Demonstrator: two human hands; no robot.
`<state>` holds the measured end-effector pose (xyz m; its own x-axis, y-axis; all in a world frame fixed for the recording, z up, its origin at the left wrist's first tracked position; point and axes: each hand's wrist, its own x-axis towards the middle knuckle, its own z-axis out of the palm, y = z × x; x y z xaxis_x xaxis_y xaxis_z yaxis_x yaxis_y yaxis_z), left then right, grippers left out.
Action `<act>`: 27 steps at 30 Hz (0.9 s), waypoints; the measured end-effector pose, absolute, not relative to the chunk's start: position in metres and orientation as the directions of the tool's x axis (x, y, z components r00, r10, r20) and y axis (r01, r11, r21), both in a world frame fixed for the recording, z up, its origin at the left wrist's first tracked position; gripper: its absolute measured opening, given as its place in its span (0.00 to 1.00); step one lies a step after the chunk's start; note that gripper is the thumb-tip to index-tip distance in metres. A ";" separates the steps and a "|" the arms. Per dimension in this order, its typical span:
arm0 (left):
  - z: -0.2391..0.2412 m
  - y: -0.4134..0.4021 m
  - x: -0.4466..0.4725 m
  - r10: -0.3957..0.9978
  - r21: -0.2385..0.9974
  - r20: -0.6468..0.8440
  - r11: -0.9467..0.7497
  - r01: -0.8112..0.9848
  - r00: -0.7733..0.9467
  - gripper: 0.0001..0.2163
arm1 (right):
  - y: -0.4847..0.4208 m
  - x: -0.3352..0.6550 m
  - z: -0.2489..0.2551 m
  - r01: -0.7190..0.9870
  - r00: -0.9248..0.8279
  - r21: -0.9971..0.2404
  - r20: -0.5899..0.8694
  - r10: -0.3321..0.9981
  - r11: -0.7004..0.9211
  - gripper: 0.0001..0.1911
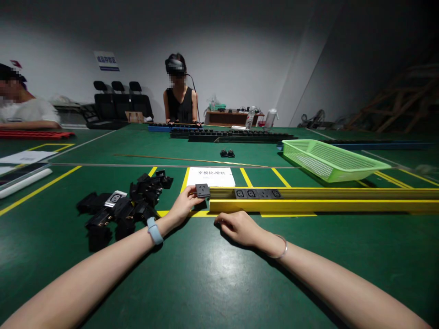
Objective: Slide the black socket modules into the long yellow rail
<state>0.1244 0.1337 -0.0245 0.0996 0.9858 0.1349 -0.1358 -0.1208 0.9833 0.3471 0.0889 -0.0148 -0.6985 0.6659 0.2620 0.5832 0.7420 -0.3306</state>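
Observation:
My left hand (pixel 182 204) pinches a black socket module (pixel 202 190) at the left end of a yellow rail (pixel 325 205). Pin holes show on the module's upper face. Whether it touches the rail's end, I cannot tell. Several black socket modules (pixel 251 194) sit in a row inside the rail's channel, a little way in from that end. My right hand (pixel 240 227) rests on the table just in front of the rail, fingers curled, with nothing visible in them. Left of my left hand lies a loose pile of black modules (pixel 137 205), one with a pale face (pixel 116 198).
Behind the rail are a paper sign (pixel 211 177) and a green basket (pixel 329 160). Two small black parts (pixel 227 153) and a long thin rod (pixel 185 159) lie farther back. Across the table stands a person (pixel 180 103) by dark rails (pixel 233 135); another person sits left.

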 end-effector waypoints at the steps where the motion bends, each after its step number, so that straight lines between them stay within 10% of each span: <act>1: -0.026 0.135 0.123 0.985 0.984 0.117 -0.098 -0.146 0.126 0.21 | 0.089 0.347 -0.015 0.583 -0.699 -0.331 0.262 0.666 0.742 0.10; 27: -0.024 0.138 0.113 0.926 0.990 0.069 -0.017 -0.143 0.371 0.21 | 0.089 0.347 -0.015 0.575 -0.700 -0.341 0.265 0.663 0.743 0.11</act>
<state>0.1130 0.1379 -0.0243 0.3712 0.9260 0.0691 -0.1426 -0.0167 0.9896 0.3472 0.0889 -0.0150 -0.6999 0.6633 0.2648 0.5754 0.7433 -0.3412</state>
